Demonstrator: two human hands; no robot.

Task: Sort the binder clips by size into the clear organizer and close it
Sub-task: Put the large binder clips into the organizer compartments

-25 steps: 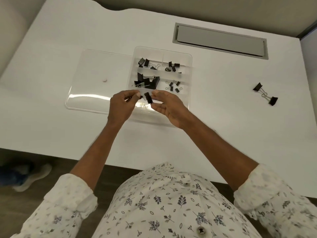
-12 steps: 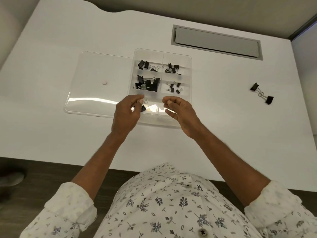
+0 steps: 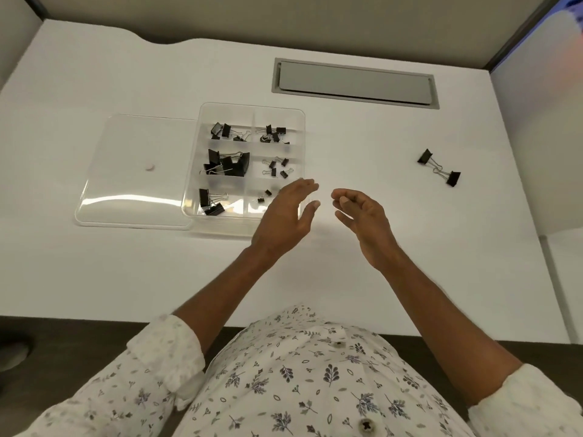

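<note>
My left hand (image 3: 285, 216) hovers over the near right corner of the clear organizer (image 3: 250, 106), fingers stretched out loose and holding nothing; my right hand (image 3: 362, 219) hangs over the white table (image 3: 347, 146) just beside it, fingers softly curled, empty too; the two hands are near each other but apart. The organizer sits open, its lid (image 3: 138, 184) lying flat to its left; black sorted clips (image 3: 233, 167) lie in its compartments, bigger ones in the left column, smaller ones in the right. Two loose binder clips (image 3: 453, 178) lie on the table well off to my right, their wire handles touching; beyond them sits a grey hatch (image 3: 355, 86).
</note>
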